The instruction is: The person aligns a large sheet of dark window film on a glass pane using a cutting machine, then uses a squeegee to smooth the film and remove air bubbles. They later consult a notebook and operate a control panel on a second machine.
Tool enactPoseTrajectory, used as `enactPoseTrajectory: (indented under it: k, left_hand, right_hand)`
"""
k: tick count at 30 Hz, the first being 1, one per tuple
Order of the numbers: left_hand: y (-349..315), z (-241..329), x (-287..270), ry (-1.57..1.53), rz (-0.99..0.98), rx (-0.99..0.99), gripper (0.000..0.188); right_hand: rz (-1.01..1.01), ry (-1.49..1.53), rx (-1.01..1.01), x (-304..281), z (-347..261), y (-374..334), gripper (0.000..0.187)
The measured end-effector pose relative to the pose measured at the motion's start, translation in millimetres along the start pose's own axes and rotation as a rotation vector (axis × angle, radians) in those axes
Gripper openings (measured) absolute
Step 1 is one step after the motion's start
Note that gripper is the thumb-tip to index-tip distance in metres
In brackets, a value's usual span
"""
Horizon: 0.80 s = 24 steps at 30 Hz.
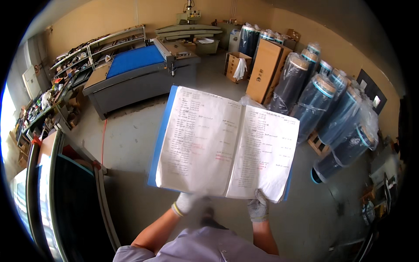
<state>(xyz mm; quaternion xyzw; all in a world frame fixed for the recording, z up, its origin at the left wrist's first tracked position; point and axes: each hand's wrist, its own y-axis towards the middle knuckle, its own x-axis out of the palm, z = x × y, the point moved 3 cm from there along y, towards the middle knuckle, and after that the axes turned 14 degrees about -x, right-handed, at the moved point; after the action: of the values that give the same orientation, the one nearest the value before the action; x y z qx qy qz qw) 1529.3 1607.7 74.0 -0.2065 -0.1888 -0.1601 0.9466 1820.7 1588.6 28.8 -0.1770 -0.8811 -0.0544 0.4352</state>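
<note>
An open blue folder (153,168) with white pages of handwritten and printed lines (196,139) is held up in front of me, tilted slightly down to the right. My right hand (258,207), in a grey-white knit glove, grips its lower edge near the right corner, with gloved fingers over the page. My left hand (185,204), gloved the same way, holds the folder from below at the lower left edge. Its fingers are partly hidden behind the folder and blurred.
A blue-topped machine table (137,60) stands ahead. Large plastic-wrapped dark rolls (316,98) and a tall cardboard box (267,70) stand right. Dark framed panels (76,192) lean near left. A cluttered bench (43,107) and shelves (113,43) line the left side.
</note>
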Motion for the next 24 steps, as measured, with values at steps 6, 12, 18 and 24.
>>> enactPoseTrajectory:
  k: [6,12,18,24]
  left_hand:
    - [157.3,105.0,-76.8,0.079,0.177,0.120,0.045]
    - [241.3,180.5,-133.6,-0.181,0.232,0.142,0.042]
    - [393.0,243.0,-238.6,-0.062,0.226,0.060,0.041]
    - [559.8,327.6,-299.8,0.185,-0.024,-0.136,0.041]
  right_hand:
    - [-0.245,0.074,0.097,9.9,65.5,249.6,0.039]
    - [-0.139,-0.033,0.185,99.8,148.8,379.3,0.033]
    - [-0.016,-0.131,0.141,178.6,214.4,507.4,0.031]
    - [0.003,-0.173,0.017,185.3,253.9,656.1,0.043]
